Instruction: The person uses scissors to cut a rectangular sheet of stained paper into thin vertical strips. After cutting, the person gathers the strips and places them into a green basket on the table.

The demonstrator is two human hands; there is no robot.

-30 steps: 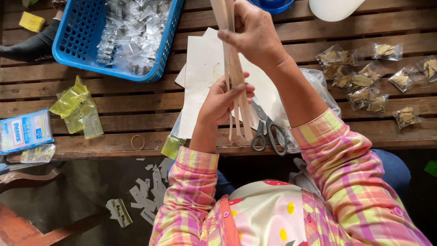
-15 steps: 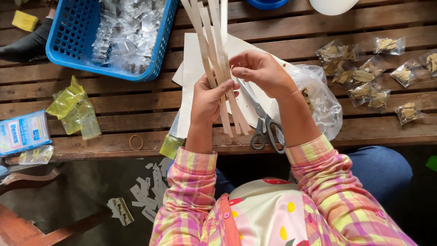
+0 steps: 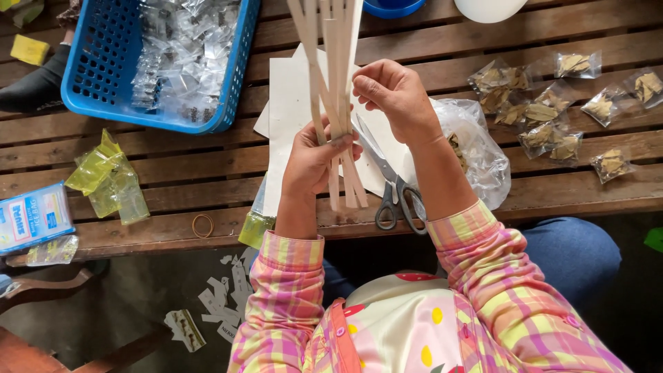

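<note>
1. A blue perforated plastic basket [image 3: 93,76] holds many small clear plastic packets [image 3: 181,55].
2. The left hand [image 3: 314,162] is closed around a fanned bundle of thin, flat pale wooden strips [image 3: 331,69], held upright above the slatted wooden table [image 3: 207,173].
3. The right hand [image 3: 394,97] pinches one strip's edge.
4. Metal scissors [image 3: 394,190] lie beneath.

Pale paper strips [image 3: 336,83] — bundled, upright, fanned — above bench.

long pink-and-yellow plaid sleeves, a cream front with coloured spots, blue trousers at the knee
</note>
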